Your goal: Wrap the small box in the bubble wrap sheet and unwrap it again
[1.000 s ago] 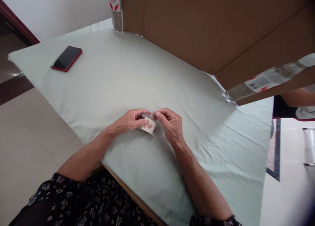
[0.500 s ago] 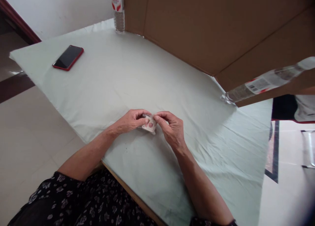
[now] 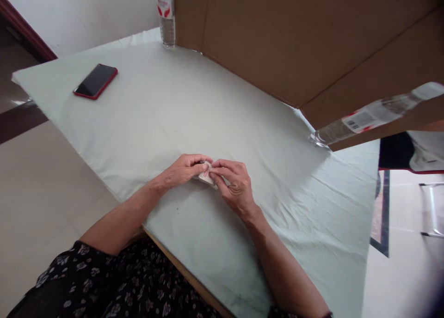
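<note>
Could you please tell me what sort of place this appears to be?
Probably an indoor room, perhaps a home or simple workspace: it has a broad, pale green cloth-covered table, a folded brown cardboard screen standing on it, and a plain, flat white wall beyond.

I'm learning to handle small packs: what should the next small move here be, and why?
Perhaps a light pinch and pull by the right hand at the right end of the small pack: the left hand grips its left end, which should steady it, and the right hand touches the right end. Whether it pinches anything is unclear.
</note>
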Demonstrator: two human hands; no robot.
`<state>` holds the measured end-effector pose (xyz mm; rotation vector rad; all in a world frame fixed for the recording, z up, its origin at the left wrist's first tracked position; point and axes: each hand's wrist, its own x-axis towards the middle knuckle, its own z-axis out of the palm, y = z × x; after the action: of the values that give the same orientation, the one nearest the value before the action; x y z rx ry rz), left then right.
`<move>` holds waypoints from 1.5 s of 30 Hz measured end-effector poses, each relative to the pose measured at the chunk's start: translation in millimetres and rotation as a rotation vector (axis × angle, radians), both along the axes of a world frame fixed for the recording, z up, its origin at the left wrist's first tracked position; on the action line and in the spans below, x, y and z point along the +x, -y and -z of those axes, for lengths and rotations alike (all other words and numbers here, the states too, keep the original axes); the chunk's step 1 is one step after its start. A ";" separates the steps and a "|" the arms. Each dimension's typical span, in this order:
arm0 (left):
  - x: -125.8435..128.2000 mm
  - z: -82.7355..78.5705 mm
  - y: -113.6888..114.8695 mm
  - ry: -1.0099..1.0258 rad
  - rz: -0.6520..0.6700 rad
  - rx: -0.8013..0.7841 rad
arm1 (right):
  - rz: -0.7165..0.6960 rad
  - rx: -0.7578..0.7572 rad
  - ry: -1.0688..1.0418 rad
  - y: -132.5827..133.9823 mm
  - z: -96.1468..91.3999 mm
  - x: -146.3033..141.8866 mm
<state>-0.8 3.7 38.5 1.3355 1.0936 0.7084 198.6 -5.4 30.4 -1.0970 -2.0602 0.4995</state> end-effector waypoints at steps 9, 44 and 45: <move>2.3 1.1 2.2 0.011 -0.053 -0.003 | -0.067 0.029 0.089 -1.2 -7.6 20.9; -1.8 20.1 2.6 -0.185 -0.007 0.363 | -0.228 -0.421 -0.238 -18.1 29.8 47.4; -2.3 19.7 3.0 -0.177 0.043 0.355 | -0.226 -0.398 -0.225 -17.4 30.4 46.5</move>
<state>-3.0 0.7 18.8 1.7468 1.1081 0.7889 245.2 12.0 0.0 -0.9752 -1.9386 1.1325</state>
